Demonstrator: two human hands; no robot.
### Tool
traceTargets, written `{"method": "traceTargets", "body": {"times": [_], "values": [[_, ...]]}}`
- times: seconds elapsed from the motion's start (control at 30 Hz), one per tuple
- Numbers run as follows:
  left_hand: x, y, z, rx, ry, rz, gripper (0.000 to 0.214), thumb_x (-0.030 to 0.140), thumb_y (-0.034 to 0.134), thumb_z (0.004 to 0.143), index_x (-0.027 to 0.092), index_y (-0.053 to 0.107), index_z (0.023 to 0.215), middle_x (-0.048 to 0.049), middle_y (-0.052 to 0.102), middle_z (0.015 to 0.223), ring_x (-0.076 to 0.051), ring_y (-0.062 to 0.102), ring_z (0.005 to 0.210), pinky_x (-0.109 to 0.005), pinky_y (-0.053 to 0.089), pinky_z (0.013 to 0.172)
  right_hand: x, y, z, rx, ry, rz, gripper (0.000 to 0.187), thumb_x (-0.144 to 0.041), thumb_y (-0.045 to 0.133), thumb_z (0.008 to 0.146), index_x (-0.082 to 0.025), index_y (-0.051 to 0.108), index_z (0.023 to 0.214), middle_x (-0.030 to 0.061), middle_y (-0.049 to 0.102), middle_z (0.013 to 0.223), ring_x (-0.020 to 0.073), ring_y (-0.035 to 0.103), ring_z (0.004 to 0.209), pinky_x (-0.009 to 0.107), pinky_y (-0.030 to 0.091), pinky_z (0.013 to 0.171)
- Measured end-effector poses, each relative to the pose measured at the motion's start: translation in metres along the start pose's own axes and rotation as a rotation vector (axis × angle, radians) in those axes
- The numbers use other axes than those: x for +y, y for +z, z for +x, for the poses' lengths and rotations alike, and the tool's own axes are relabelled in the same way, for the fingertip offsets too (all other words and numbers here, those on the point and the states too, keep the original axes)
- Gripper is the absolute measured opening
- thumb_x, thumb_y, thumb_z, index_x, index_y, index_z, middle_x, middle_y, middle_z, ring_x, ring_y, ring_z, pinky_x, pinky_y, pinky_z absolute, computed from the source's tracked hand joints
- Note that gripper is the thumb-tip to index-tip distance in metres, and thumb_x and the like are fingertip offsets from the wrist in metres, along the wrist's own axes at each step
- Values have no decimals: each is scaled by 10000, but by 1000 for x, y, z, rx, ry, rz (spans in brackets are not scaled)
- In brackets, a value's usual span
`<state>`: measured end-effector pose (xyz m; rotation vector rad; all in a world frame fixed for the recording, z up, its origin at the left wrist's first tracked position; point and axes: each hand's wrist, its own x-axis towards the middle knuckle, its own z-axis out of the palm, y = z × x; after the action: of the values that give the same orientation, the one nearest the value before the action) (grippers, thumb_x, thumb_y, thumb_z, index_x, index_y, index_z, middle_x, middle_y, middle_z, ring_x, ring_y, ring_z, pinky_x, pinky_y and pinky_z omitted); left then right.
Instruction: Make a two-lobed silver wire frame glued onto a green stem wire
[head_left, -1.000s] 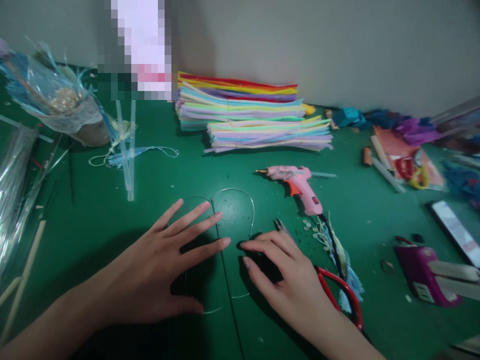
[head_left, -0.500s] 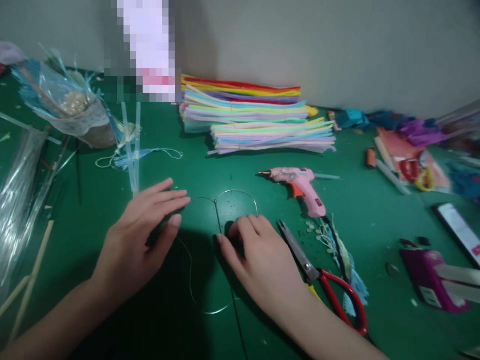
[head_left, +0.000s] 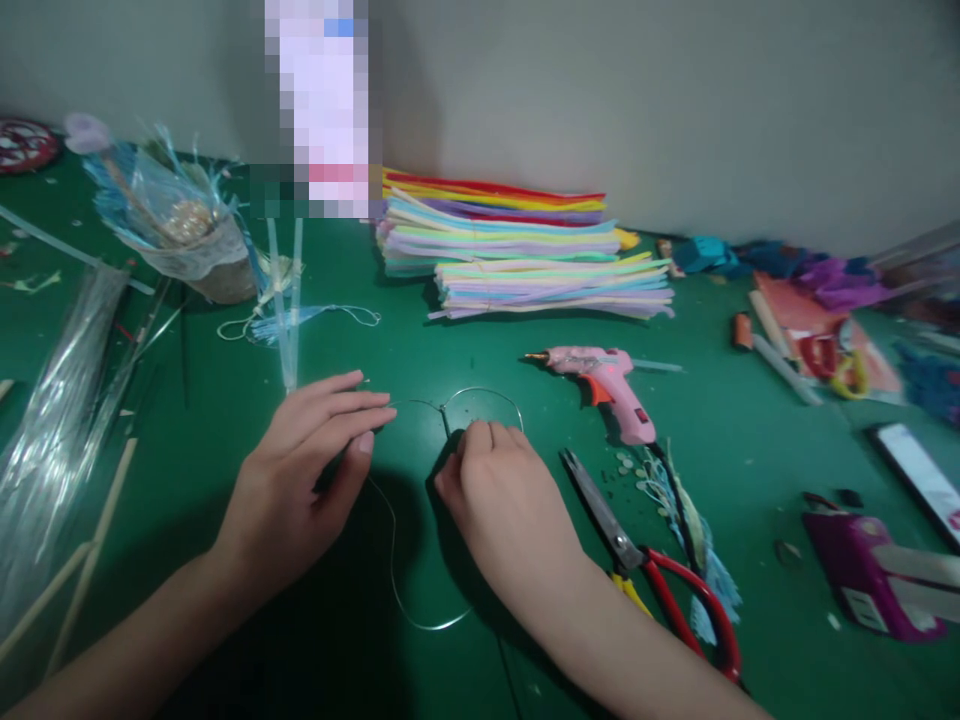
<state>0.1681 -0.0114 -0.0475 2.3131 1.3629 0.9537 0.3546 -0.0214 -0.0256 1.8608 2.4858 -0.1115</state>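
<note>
A thin silver wire (head_left: 489, 392) bent into loops lies on the green table (head_left: 450, 340) in front of me. My left hand (head_left: 304, 480) is at the wire's left loop, its fingers held together over the thumb in a pinch on the wire. My right hand (head_left: 502, 500) has its fingers curled down onto the wire's middle, where a dark stem (head_left: 445, 420) meets the loops. A lower curve of the wire (head_left: 420, 622) runs between my two wrists. The hands are about a hand's width apart.
Red-handled scissors (head_left: 660, 585) lie just right of my right hand, and a pink glue gun (head_left: 604, 375) sits behind them. Stacked coloured pipe cleaners (head_left: 517, 245) are at the back. A cellophane bundle (head_left: 176, 225) and clear-wrapped sticks (head_left: 52, 440) are on the left. A purple tool (head_left: 862, 570) and a phone (head_left: 919, 480) are on the right.
Both hands lay flat and spread over the wire a second ago. The left hand has since pulled left and closed on the loop, and the right has curled its fingers at the wire's middle.
</note>
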Motion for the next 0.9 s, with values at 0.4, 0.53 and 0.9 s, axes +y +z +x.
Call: {"method": "traceTargets", "body": {"times": [0.4, 0.53, 0.9], "values": [[9, -16, 5, 25, -290, -168, 290, 357, 509, 976, 287, 603, 1241, -9, 637, 1305, -213, 581, 1228, -403, 440, 1090, 10, -16, -18, 323, 17, 529, 91, -137, 530, 849, -180, 531, 769, 20, 580, 723, 161, 555, 679, 281, 425, 600], [18, -24, 22, -89, -284, -215, 424, 486, 573, 921, 332, 558, 1315, 6, 589, 1386, -235, 518, 1302, -416, 385, 1134, 10, -29, -29, 310, 45, 650, 94, -151, 541, 858, -194, 524, 776, -1, 575, 736, 142, 552, 690, 262, 429, 616], [16, -50, 67, -183, -347, -484, 422, 585, 384, 976, 367, 702, 1147, 10, 694, 1236, -264, 623, 1154, -403, 476, 989, 15, -66, -52, 226, 34, 991, 87, -201, 544, 887, -247, 540, 813, -39, 667, 713, 103, 622, 600, 214, 467, 546]]}}
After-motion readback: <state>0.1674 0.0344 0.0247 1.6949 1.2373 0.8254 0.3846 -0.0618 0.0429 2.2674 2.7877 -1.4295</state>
